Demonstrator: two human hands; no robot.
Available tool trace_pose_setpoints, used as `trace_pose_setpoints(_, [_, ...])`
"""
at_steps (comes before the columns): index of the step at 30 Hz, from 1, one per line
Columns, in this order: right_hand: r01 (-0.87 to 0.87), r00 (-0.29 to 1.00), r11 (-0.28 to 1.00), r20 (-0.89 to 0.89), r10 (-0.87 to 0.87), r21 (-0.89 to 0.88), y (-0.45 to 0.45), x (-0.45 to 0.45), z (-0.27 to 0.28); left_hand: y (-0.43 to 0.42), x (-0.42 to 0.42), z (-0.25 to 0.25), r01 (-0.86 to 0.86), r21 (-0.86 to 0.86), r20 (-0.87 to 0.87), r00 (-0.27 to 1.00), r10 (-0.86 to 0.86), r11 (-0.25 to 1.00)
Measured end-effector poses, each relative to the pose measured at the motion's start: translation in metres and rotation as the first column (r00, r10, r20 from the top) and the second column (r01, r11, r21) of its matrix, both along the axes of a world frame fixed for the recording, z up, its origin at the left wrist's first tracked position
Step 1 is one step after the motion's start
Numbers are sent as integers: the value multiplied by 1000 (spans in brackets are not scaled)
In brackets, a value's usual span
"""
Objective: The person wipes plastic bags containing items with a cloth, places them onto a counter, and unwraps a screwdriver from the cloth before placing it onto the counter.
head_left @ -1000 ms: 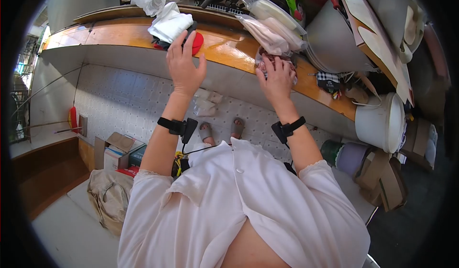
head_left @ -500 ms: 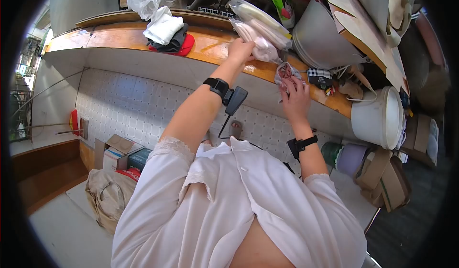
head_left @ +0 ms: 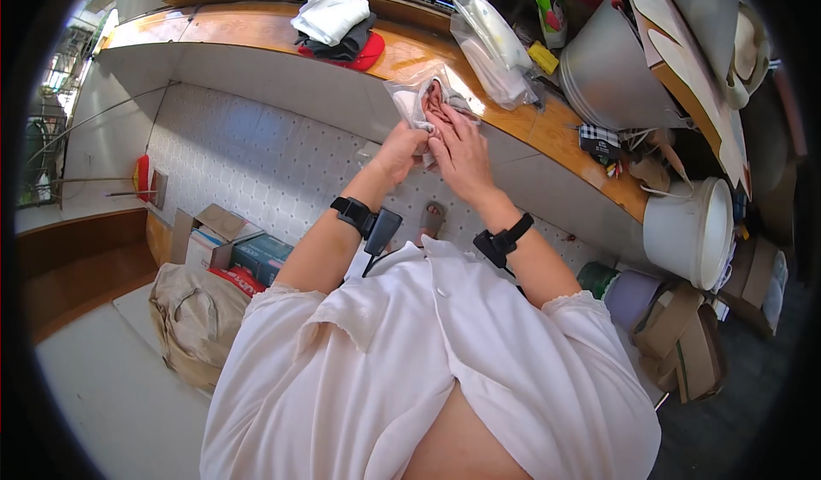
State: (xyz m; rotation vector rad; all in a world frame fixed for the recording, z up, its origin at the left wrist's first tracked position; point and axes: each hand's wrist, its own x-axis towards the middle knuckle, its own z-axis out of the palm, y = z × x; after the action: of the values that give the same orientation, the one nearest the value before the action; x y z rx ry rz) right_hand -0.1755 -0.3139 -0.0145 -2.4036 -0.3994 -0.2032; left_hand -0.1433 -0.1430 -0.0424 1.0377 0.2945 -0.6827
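A clear plastic bag is pinched in my left hand, its fingers closed at the bag's lower edge. My right hand presses against a crumpled reddish-and-white cloth, which lies in or against the bag; I cannot tell which. Both hands meet just in front of the wooden ledge. Right of them on the ledge lie clear bags with pale folded contents. To the left, a white cloth rests on a dark cloth and a red one.
At the right stand a large translucent bucket and a white bucket. A black-and-white checked item sits on the ledge. Cardboard boxes and a beige bag are at the lower left. Tiled floor lies below.
My left hand has come away from the bagged items with a clear bag. My right hand has moved left with the reddish cloth, and the two hands now meet.
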Motion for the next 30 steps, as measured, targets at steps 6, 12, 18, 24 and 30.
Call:
trace_pose_setpoints(6, [29,998,996,62,-34,86,22,34,3,21,-9,13,-67,-52,37,997,69,996])
trace_pose_setpoints(12, [-178,984,963,67,168,203,47,-19,23,55,-18,15,60,-109,114,992,-47,992])
trace_pose_setpoints(18, [-223,939,968,242,245,-113,62,5,33,56,-34,10,145,139,228,958,-174,980])
trace_pose_setpoints(24, [-221,960,970,196,198,100,61,48,24,77,-23,20,312,334,309,855,-415,890])
trace_pose_setpoints(30, [467,615,292,-544,571,835,22,65,44,90,-40,31,414,122,167,887,-430,902])
